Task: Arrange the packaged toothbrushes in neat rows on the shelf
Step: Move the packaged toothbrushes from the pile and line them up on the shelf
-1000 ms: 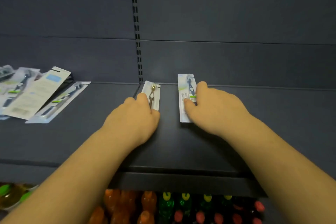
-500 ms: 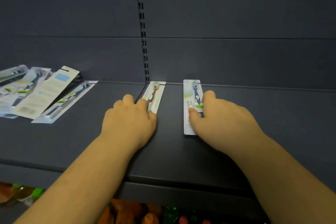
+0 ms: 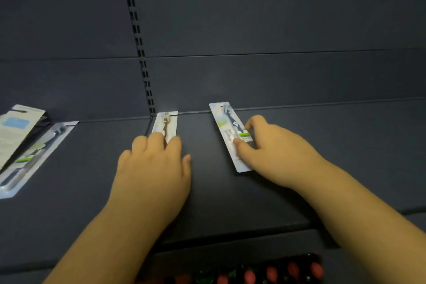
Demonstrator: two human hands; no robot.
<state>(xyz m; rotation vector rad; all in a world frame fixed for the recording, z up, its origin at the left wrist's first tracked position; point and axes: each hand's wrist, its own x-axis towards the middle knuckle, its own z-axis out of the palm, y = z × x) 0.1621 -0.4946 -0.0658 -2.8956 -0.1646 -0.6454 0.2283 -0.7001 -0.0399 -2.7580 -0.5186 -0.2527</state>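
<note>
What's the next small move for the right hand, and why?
Probably twist the blue toothbrush pack straight. The right hand pinches it, and its far end leans left, while the gold toothbrush pack under the left hand lies squarer to the back panel.

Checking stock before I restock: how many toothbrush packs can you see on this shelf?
4: one under the left hand, one under the right hand, two overlapping at far left. More may be out of frame.

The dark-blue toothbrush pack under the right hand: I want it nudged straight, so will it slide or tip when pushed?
The dark-blue toothbrush pack lies flat on the shelf, so it should slide, not tip. Its thin card back probably makes it light and a little bendy. Pinched by the right hand near its middle, it would likely pivot easily.
</note>
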